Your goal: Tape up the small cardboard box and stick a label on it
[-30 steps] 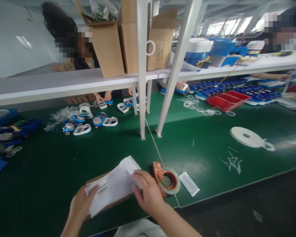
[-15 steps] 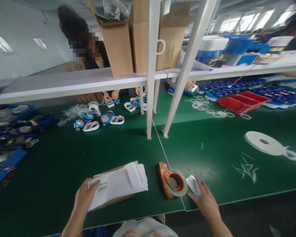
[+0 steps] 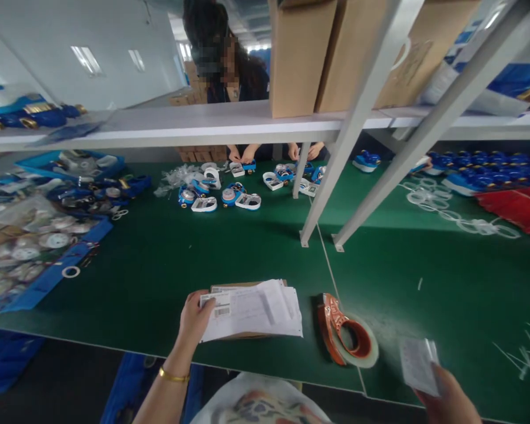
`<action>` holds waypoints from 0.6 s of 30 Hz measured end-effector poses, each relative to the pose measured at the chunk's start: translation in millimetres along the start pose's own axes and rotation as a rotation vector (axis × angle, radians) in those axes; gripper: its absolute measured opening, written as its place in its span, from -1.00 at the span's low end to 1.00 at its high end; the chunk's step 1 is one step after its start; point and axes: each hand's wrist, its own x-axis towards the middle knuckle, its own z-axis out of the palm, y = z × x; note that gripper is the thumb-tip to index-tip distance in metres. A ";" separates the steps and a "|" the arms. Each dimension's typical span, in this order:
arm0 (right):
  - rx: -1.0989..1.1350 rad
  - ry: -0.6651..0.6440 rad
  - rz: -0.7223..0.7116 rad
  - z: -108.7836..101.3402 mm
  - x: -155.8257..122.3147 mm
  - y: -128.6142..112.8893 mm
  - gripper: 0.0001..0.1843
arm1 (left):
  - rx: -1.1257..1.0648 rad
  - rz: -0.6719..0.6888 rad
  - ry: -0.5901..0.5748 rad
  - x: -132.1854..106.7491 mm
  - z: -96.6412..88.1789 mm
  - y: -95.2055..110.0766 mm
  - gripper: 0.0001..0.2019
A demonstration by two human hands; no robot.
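Note:
My left hand [image 3: 195, 318] grips the left end of a stack of white papers [image 3: 247, 312], thumb on top beside a printed barcode label. Brown cardboard [image 3: 247, 335] shows under the papers, near the table's front edge. At the lower right, my right hand [image 3: 451, 398] is closed on a small clear plastic packet [image 3: 417, 364] with something pale in it; its contents are too blurred to name. Between the hands lies an orange tape dispenser [image 3: 330, 330] with a roll of clear tape [image 3: 368, 357], touched by neither hand.
Blue trays of parts [image 3: 48, 282] stand at the left. White shelf posts [image 3: 331, 194] rise mid-table under a shelf [image 3: 203, 126] bearing cardboard boxes [image 3: 302, 59]. Across the table, co-workers' hands [image 3: 244, 154] handle blue-and-white units [image 3: 247, 202]. Thin clear strips [image 3: 527, 356] lie far right.
My right hand has moved right with the packet, away from the tape dispenser. The view has swung left. My left hand still holds the papers.

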 end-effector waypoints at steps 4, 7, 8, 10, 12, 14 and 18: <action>0.469 -0.209 0.127 53.2 -54.6 -62.3 -0.40 | -0.034 -0.019 -0.051 -1.4 1.9 -2.4 -0.41; 0.717 -0.368 0.293 96.3 -101.4 -106.9 -0.50 | -0.035 -0.014 -0.060 1.0 2.0 -3.5 -0.40; 0.772 -0.436 0.353 107.0 -114.3 -117.2 -0.49 | -0.039 -0.009 -0.063 2.0 1.9 -4.3 -0.40; 0.855 -0.565 0.443 120.8 -134.3 -130.0 -0.41 | -0.048 -0.003 -0.078 3.9 2.0 -6.7 -0.39; 0.879 -0.696 0.450 126.1 -146.6 -135.0 -0.39 | -0.060 -0.005 -0.093 6.2 3.3 -10.6 -0.39; 0.830 -0.791 0.352 128.3 -152.4 -135.5 -0.41 | -0.079 -0.008 -0.100 9.5 6.1 -15.5 -0.39; 0.562 -0.765 -0.031 142.6 -150.6 -124.9 -0.37 | -0.124 0.015 -0.084 15.7 11.9 -22.7 -0.41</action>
